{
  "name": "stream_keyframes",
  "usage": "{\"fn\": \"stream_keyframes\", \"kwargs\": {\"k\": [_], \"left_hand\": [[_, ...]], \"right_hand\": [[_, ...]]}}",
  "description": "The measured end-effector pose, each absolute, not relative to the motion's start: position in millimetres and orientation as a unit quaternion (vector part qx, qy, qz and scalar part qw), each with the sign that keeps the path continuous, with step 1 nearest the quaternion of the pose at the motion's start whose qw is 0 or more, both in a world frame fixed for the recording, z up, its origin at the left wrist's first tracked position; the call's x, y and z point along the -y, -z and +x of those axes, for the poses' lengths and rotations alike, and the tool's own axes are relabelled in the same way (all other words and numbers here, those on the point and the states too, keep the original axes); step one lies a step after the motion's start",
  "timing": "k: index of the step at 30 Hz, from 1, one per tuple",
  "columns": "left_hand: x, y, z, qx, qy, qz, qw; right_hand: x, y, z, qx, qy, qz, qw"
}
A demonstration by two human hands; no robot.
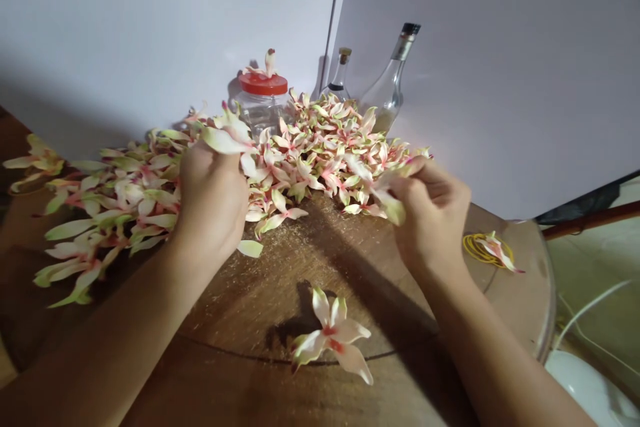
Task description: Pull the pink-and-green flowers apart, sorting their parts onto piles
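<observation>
Left hand [210, 203]: gripping a pale petal [223, 141] in closed fingers, hovering above the left part of the heap.
Right hand [434, 213]: pinching a green-tipped petal [394, 208] between closed fingertips, at the heap's right end.
Petal heap [320, 153]: lying across the far side of the wooden table [280, 267].
Finished flower [333, 339]: lying near, between both forearms.
Red-lidded jar [263, 101]: standing far, behind the heap, beside two glass bottles [387, 90].
Yellow bands [475, 247]: lying just right of the right hand.

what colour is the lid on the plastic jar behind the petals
Red. The lid of the clear jar shows best in the head view.
</observation>
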State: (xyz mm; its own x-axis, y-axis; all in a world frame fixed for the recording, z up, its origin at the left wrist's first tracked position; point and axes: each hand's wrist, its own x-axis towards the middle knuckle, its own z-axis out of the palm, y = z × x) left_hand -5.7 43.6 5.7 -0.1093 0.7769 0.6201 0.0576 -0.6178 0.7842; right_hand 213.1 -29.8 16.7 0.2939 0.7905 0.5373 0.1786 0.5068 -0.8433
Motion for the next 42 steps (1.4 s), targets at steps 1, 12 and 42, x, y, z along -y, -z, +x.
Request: {"fn": "stream_keyframes", "kwargs": {"k": [1, 12, 42], "left_hand": [[-45.1, -8.3, -6.1, -0.341, -0.68, 0.58, 0.292], [6.8, -10.4, 20.1, -0.313, -0.264, 0.823, 0.395], [20.1, -19.0, 19.3, -0.1, -0.079, 0.904, 0.409]], "right_hand": [[29.7, -20.1, 219.9, 0.531, -0.231, -0.434, 0.69], [31.4, -42.4, 284.6, 0.721, -0.379, -0.524, 0.249], [27.7, -33.4, 268.6, 0.717, -0.428, -0.409, 0.369]]}}
